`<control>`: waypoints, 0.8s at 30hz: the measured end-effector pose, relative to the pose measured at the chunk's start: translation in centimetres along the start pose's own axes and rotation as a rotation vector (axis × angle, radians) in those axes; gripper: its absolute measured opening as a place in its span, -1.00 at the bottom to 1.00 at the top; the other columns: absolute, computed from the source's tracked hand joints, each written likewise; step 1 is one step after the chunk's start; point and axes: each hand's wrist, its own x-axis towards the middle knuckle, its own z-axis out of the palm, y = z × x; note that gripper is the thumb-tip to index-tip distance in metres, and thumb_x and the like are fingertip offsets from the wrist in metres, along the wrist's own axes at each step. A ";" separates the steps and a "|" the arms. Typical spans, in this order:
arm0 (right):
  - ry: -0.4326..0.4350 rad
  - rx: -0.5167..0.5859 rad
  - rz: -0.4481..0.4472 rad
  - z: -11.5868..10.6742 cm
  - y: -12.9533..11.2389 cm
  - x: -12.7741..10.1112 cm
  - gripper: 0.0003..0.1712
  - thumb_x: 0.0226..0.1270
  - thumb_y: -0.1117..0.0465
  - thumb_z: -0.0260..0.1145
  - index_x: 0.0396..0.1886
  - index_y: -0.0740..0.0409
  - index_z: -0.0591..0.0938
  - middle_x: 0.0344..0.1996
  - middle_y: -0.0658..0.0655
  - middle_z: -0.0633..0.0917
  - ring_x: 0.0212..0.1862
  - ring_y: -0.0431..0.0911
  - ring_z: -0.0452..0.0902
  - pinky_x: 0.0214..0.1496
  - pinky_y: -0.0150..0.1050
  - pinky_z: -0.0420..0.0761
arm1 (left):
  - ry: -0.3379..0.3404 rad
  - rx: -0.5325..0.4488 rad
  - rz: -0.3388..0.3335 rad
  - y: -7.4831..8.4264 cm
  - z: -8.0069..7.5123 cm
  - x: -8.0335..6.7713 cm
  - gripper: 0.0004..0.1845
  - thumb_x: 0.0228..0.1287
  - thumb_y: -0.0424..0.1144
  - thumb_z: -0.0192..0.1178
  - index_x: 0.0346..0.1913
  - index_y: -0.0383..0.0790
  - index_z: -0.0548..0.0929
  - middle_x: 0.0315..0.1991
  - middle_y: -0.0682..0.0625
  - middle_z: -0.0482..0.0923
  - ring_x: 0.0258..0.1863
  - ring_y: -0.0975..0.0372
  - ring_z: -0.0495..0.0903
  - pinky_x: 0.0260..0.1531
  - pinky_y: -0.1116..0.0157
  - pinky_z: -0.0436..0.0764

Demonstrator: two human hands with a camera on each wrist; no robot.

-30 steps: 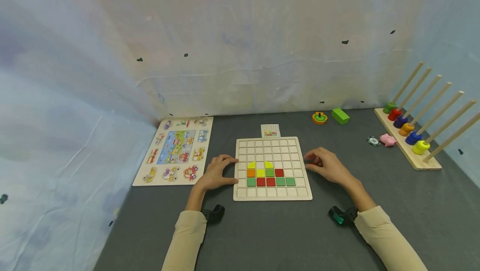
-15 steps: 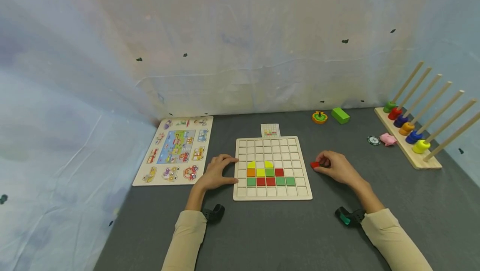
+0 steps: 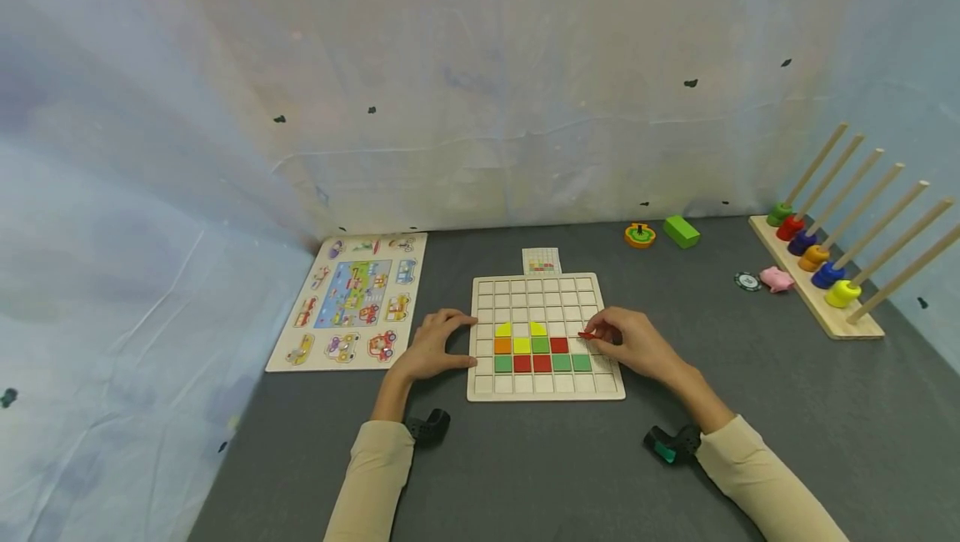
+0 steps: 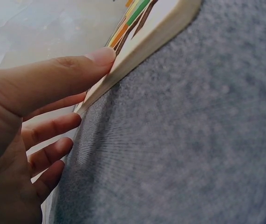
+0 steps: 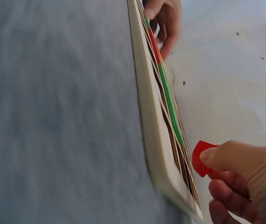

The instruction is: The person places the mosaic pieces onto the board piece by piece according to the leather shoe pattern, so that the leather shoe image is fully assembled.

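Observation:
A pale wooden grid board (image 3: pixel 546 396) lies flat before me, with red, green, orange and yellow tiles set in its lower squares. One yellow tile (image 3: pixel 537 329) has a rounded corner. My left hand (image 3: pixel 430 348) rests at the board's left side, its thumb on the edge and the fingers spread loosely. Between thumb and fingertips, my right hand (image 3: pixel 637 344) pinches a small red tile (image 5: pixel 200 157) with one curved edge. This tile is over the board's right part, just above and right of a red square tile (image 3: pixel 558 345). The right fingertips partly cover it.
A small pattern card (image 3: pixel 541 260) lies against the board's far edge. To the left is a picture puzzle (image 3: pixel 405 308). An orange-green toy (image 3: pixel 639 235), green block (image 3: pixel 681 232), poker chip (image 3: pixel 747 282), pink pig (image 3: pixel 776 279) and pegged stacker (image 3: pixel 832 317) stand right.
My right hand first drew back from the board's right edge with the red tile, then moved left over the grid, still pinching it. The left hand has stayed at the board's left edge.

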 end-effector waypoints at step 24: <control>-0.019 0.046 -0.147 1.1 -0.2 0.4 -0.82 0.11 0.36 0.38 -0.24 0.18 0.72 -0.35 0.02 0.68 -0.36 -0.28 0.51 -0.41 -0.39 0.47 | 0.007 0.004 -0.004 -0.2 0.1 0.1 -0.30 0.00 -0.03 0.41 0.25 -0.08 0.45 0.23 -0.09 0.28 0.19 -0.04 0.17 0.15 -0.16 0.12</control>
